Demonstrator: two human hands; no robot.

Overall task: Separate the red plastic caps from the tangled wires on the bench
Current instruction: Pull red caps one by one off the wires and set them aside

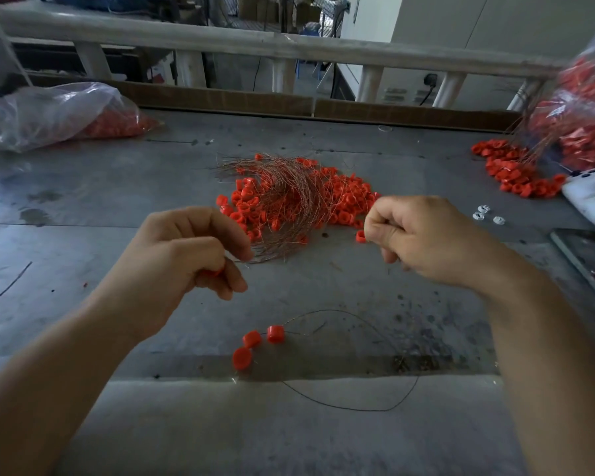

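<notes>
Centrally: left grip (182, 255) pinches red cap (215, 271); right grip (423, 238) curled near pile (289, 201).

Pile of red caps (344, 201) beneath tangled copper wires (285, 194); three strung caps (251, 338) nearer.

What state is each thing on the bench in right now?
Left grip: holds a red cap.
Right grip: fingers curled, contents unclear.
Wire bundle: tangled over cap pile.
Three near caps: off the pile, beside a wire.
Left bag: lying down, holds caps.

Workshop: scuffed metal bench (100, 207), bagged caps (117, 123) (bulk).
</notes>
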